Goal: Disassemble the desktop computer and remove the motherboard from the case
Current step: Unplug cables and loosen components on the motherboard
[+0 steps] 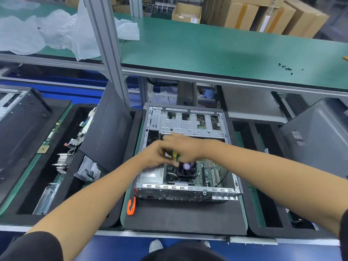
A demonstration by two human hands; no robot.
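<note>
While both hands meet over case (188,189), right hand (185,147) pinches green module (175,155); left hand (153,157) curled beside it, grip unclear.

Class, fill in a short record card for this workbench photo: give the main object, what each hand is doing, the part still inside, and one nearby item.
main object: open computer case lying on a black mat
left hand: left hand over the case interior, fingers curled; what it touches is hidden
right hand: right hand pinching a small green tool
part still inside: motherboard with its cooler fan
nearby item: orange hook-shaped tool left of the case
</note>
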